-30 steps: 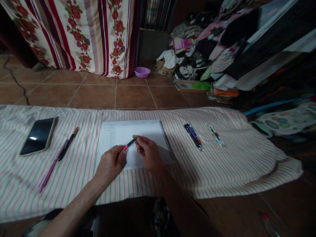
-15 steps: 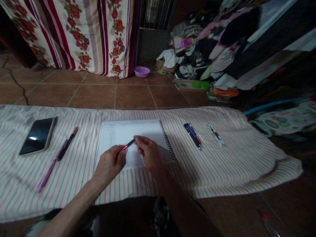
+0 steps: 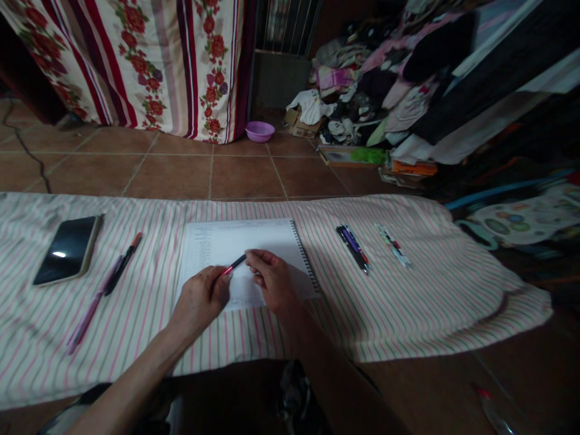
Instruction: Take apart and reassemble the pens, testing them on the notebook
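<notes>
A dark pen with a red section (image 3: 236, 263) is held level between my two hands, above an open spiral notebook (image 3: 272, 232). My left hand (image 3: 202, 296) is closed on its red end. The fingertips of my right hand (image 3: 272, 275) pinch the dark end. Printed lines and a small table show on the notebook's white page, and its wire spiral runs down the right side. Both hands cover part of the lower page. Whether the pen has a cap on I cannot tell.
On the striped cloth (image 3: 408, 314) lie a phone (image 3: 67, 248) and two pens (image 3: 93, 308) to the left. Several pens (image 3: 353, 248) and a whitish patterned pen (image 3: 393, 246) lie to the right. Beyond are a purple basin (image 3: 260, 131), a curtain (image 3: 167, 60) and heaped clothes (image 3: 362, 84).
Nearly nothing differs. Both hands keep their grip on the pen in the same place; the whole view has shifted very slightly.
</notes>
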### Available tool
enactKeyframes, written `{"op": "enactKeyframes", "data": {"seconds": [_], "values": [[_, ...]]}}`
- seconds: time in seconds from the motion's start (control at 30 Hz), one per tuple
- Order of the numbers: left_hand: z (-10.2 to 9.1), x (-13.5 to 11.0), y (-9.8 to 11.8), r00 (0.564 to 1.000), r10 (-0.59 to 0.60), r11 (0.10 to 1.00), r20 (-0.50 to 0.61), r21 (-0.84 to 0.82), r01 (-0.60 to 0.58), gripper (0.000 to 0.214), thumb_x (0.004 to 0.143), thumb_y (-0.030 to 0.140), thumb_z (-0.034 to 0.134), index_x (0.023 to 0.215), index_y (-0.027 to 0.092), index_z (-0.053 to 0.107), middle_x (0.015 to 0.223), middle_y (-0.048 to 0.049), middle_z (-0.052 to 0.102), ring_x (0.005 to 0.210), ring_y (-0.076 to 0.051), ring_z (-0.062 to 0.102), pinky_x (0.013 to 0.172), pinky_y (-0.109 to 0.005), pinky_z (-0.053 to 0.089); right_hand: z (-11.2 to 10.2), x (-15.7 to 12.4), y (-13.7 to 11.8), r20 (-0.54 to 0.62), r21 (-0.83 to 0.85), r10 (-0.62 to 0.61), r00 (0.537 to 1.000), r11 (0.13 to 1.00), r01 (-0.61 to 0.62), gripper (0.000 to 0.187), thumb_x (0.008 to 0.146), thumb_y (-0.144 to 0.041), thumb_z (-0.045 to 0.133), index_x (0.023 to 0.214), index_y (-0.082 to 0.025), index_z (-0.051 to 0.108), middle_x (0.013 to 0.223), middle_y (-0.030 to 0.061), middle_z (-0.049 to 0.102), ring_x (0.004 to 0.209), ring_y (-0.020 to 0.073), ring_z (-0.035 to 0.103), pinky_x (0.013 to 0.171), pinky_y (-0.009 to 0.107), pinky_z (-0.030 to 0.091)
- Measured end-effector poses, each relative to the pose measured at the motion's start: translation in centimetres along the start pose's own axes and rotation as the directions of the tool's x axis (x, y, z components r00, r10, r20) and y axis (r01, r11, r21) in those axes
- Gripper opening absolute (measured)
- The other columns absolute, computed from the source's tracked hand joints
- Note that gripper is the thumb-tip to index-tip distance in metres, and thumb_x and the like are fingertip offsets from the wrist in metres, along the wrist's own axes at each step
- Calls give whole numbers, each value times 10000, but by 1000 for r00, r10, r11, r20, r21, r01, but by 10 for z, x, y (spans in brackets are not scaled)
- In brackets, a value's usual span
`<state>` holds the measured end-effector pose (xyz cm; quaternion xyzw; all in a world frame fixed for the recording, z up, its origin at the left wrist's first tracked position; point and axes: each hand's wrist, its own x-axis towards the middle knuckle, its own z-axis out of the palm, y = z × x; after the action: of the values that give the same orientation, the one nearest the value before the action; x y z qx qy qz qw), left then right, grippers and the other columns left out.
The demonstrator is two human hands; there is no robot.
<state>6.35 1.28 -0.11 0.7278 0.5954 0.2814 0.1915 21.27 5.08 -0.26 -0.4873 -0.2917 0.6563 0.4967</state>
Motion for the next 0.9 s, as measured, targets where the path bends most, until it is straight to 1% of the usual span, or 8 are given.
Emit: {"op": "enactKeyframes", "data": {"seconds": [0.13, 0.2, 0.33, 0.53, 0.67, 0.77, 0.9], "values": [[0, 0, -2, 1000, -1, 1000, -9, 10, 1, 320, 880, 321, 360, 929, 160, 633, 852, -77, 684, 757, -191, 646, 667, -301, 491, 0, -1, -1, 17, 47, 2, 1000, 999, -3, 305, 595, -314, 718, 858, -169, 667, 633, -20, 546, 539, 55, 391, 383, 161, 193], [0, 0, -1, 1000, -5, 1000, -10, 11, 5, 322, 881, 325, 359, 927, 160, 632, 847, -77, 685, 750, -194, 646, 660, -305, 490, 1, -2, -1, 29, 55, -2, 1000, 998, 1, 294, 598, -334, 723, 831, -171, 649, 653, -15, 562, 542, 55, 398, 381, 158, 190], [0, -1, 0, 1000, -1, 1000, -8, 2, 1, 317, 880, 326, 366, 922, 161, 633, 844, -75, 685, 749, -190, 647, 662, -299, 490, 0, -1, 0, 3, 27, -3, 1000, 1000, 3, 278, 566, -359, 748, 679, -154, 598, 619, -16, 559, 513, 49, 387, 375, 163, 194], [1, 0, -1, 1000, -5, 1000, 2, 6, 5, 299, 873, 314, 380, 920, 160, 631, 833, -69, 686, 735, -183, 645, 661, -295, 491, -2, 0, -1, 14, -28, -17, 1000, 999, 18, 230, 609, -344, 704, 702, -151, 622, 641, -1, 583, 515, 55, 386, 367, 160, 194], [0, 0, -1, 1000, 6, 1000, -7, 5, -6, 302, 877, 312, 376, 925, 156, 631, 834, -73, 683, 739, -185, 644, 664, -296, 492, -2, -1, -2, 36, -29, -17, 999, 999, 18, 264, 637, -375, 690, 768, -161, 608, 676, -1, 588, 527, 57, 404, 361, 152, 195], [0, 0, -2, 999, 27, 1000, -20, 9, -26, 311, 882, 316, 365, 921, 164, 632, 832, -71, 682, 745, -182, 646, 668, -290, 495, -2, -1, -2, 36, -66, -17, 999, 998, 20, 293, 612, -394, 719, 698, -152, 577, 637, -13, 558, 501, 49, 396, 357, 155, 203], [0, 0, -2, 1000, 10, 999, -4, 36, -10, 305, 880, 315, 369, 915, 164, 631, 833, -69, 682, 743, -185, 647, 666, -292, 496, -3, -1, -1, 34, -79, -10, 999, 997, 12, 296, 607, -387, 722, 645, -145, 555, 590, -25, 528, 452, 33, 359, 350, 159, 195]]}}
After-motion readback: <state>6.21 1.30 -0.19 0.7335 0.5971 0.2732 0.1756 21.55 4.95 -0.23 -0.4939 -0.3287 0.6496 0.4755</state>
